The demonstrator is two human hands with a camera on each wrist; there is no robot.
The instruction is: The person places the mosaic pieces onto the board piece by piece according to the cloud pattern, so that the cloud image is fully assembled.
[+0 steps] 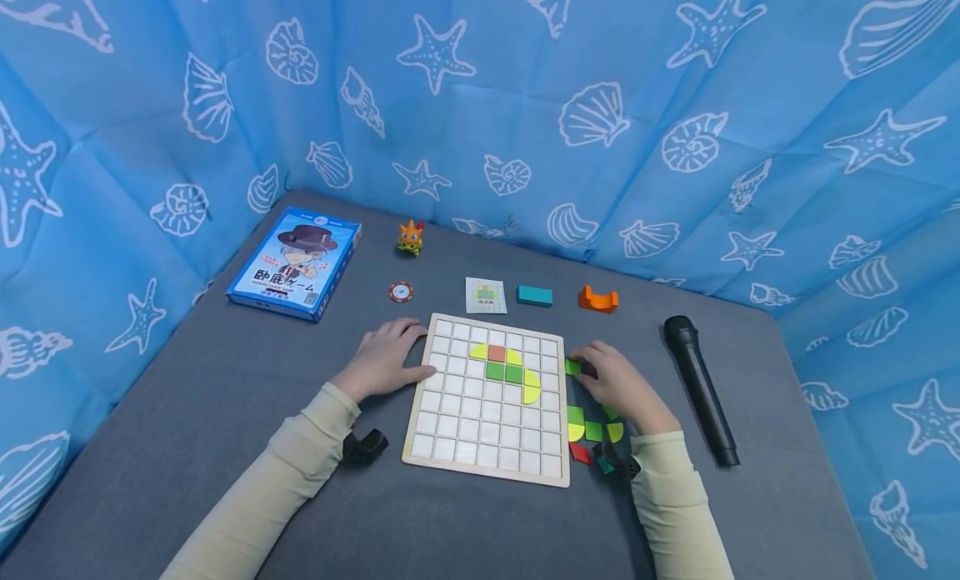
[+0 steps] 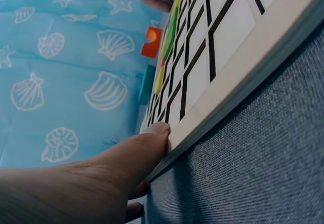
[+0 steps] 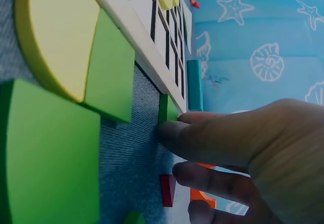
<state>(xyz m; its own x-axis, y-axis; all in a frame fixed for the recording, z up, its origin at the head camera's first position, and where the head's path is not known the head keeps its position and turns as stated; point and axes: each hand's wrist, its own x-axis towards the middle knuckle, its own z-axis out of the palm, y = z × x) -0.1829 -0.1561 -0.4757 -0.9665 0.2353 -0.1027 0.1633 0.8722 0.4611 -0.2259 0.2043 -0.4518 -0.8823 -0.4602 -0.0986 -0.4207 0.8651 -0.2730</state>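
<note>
A wooden grid board (image 1: 486, 477) with white squares lies in the middle of the table. My left hand (image 1: 384, 359) rests against its left edge, the thumb (image 2: 154, 133) straight on the rim. Beside the right edge, my right hand (image 1: 618, 387) pinches a green square tile (image 3: 167, 108) between thumb and fingers. On the board's upper part sit a salmon-red square (image 1: 496, 353), two green squares (image 1: 495, 371) and several yellow rounded pieces (image 1: 531, 387). More green, yellow and red tiles (image 1: 593, 431) lie loose under and near my right wrist.
Behind the board are a pattern card (image 1: 486, 296), a teal block (image 1: 534, 296), an orange notched block (image 1: 597, 299), a poker chip (image 1: 401, 292) and a small orange figure (image 1: 410, 237). A blue game box (image 1: 296, 263) lies far left. A black microphone (image 1: 701, 388) lies right.
</note>
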